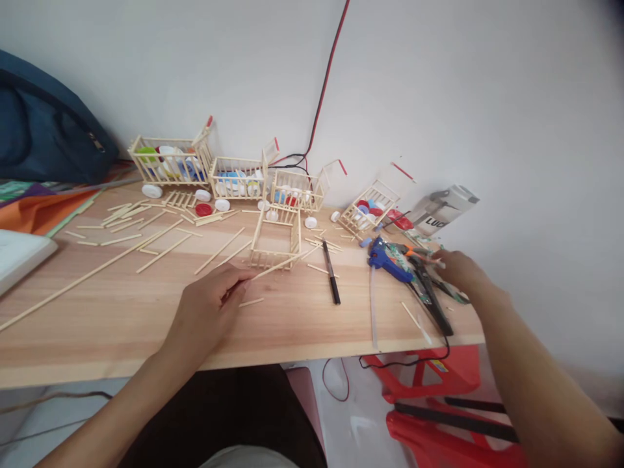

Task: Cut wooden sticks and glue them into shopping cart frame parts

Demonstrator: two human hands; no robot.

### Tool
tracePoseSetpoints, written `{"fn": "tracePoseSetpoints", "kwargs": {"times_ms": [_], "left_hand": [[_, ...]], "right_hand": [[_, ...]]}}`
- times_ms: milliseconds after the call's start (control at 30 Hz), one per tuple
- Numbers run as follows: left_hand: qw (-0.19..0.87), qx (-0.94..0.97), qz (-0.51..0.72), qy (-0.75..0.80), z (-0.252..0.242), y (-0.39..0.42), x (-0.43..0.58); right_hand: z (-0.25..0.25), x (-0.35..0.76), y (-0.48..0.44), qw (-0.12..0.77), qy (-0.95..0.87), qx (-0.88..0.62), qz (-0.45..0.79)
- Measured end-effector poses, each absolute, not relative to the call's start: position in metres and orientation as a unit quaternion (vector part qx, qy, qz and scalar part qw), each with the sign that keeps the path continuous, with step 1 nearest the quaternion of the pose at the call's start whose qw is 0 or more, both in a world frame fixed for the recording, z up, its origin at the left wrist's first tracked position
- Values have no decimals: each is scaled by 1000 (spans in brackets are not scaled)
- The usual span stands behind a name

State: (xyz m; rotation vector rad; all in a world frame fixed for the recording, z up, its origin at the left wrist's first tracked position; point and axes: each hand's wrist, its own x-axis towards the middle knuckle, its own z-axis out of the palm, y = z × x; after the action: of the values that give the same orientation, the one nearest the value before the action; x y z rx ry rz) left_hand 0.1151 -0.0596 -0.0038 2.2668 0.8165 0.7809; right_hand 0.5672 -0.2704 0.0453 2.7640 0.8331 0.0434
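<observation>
Pen (330, 271) (black) near stick frame (295, 242).

On the table (292, 325), a pen (331, 272) lies between stick frame (295, 242) and glue gun (390, 263), with carts (238, 182) behind.

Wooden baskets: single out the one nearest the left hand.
The basket just beyond the left hand; the four baskets farther back have red-topped handles, while it shows none.

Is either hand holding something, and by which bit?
The left hand pinches a thin wooden stick by its near end. Whether the right hand holds anything can't be told.
</observation>
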Motion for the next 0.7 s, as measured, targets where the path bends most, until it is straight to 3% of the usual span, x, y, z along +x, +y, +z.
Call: {"fn": "tracePoseSetpoints", "kwargs": {"times_ms": [200, 433, 700], "left_hand": [[298, 854, 292, 310, -1, -60, 116], [308, 855, 284, 305, -1, -62, 115], [304, 853, 293, 306, 0, -62, 114]], "right_hand": [[43, 525, -301, 151, 265, 950, -67], [19, 503, -301, 100, 191, 976, -27], [100, 506, -338, -69, 169, 983, -15]]}}
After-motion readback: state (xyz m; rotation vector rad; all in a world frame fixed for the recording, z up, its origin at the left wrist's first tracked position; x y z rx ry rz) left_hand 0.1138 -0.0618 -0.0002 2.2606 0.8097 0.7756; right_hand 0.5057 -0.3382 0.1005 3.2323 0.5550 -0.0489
